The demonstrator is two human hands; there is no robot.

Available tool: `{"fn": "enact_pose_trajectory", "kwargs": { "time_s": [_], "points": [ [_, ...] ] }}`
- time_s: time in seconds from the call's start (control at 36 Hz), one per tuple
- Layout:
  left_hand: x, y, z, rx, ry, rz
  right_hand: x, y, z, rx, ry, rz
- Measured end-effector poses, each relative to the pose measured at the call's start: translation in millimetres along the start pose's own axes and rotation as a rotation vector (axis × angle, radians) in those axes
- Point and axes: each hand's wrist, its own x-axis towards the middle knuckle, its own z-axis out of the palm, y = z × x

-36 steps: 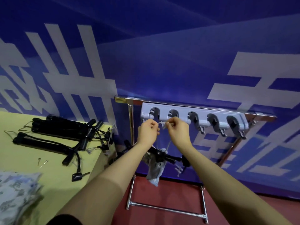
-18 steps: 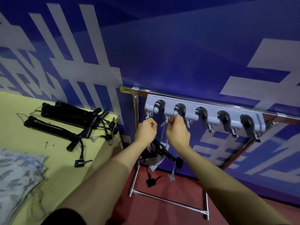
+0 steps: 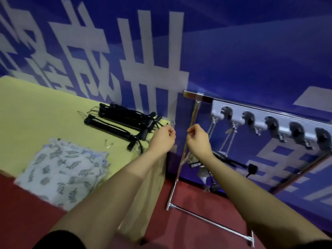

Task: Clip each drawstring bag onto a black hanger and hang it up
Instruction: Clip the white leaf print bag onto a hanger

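My left hand and my right hand hover side by side between the table and the rack, fingers curled, with nothing visible in them. Right of my right hand, a black hanger hangs by its wire hook from the grey hook strip, and a pale drawstring bag dangles below it, partly hidden by my right forearm. A pile of black hangers lies on the yellow table, just left of my left hand. Folded leaf-patterned drawstring bags are stacked near the table's front edge.
The chrome rack stands against the blue wall, its foot bar on the red floor. Several hooks on the strip's right part carry nothing. Two small pins lie on the table near the hangers.
Both hands have let go of the hanger's hook at the strip and drawn back to the left. The view has swung left, bringing more of the table and bags into sight.
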Motion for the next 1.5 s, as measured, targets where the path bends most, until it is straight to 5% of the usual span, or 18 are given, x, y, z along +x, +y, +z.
{"fn": "enact_pose_trajectory", "kwargs": {
  "time_s": [0.33,0.72,0.89,1.19,1.5],
  "points": [
    [-39.4,-122.1,-120.0,0.029,0.034,-0.135,-40.9,-86.3,144.2,0.075,-0.145,-0.074],
    [-31.8,-245.1,-161.7,0.027,0.032,-0.404,-35.5,-107.2,258.5,-0.050,-0.604,-0.113],
    [-28.4,-271.2,-160.7,0.160,-0.088,-0.290,-37.2,-101.1,299.2,-0.080,-0.744,0.004],
    [-3.5,-310.0,-165.7,0.299,-0.329,-0.130,-29.3,-107.9,324.8,-0.079,-0.677,-0.080],
    [42.5,-315.2,-226.2,0.218,-0.116,0.079,-8.9,-154.9,331.8,0.338,-0.406,0.066]
  ]
}}
